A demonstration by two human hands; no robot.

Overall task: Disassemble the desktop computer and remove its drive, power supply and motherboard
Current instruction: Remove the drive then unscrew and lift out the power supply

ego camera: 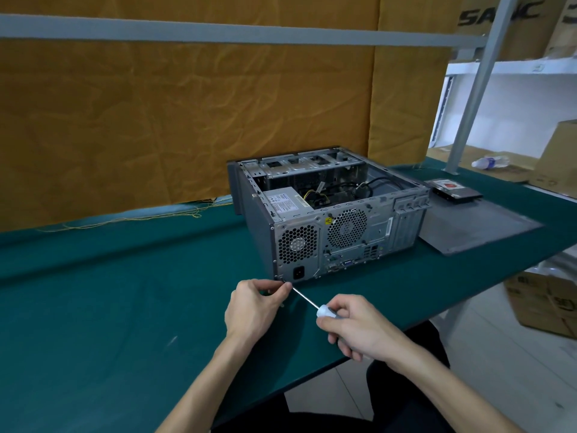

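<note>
An open grey desktop computer case (331, 210) lies on its side on the green table (109, 307), rear panel facing me. Its power supply (298, 248) sits in the left rear corner, with cables and the motherboard partly visible inside. My right hand (359, 326) grips the white handle of a screwdriver (307, 300), whose shaft points at the lower left corner of the rear panel. My left hand (256, 304) pinches the screwdriver's tip end there. A removed drive (452, 190) lies to the right of the case.
The grey side panel (477, 226) lies flat on the table right of the case. Orange cloth (187, 114) hangs behind the table. Cardboard boxes (543, 301) stand on the floor at the right, near a metal shelf post (477, 89) and a plastic bottle (490, 161).
</note>
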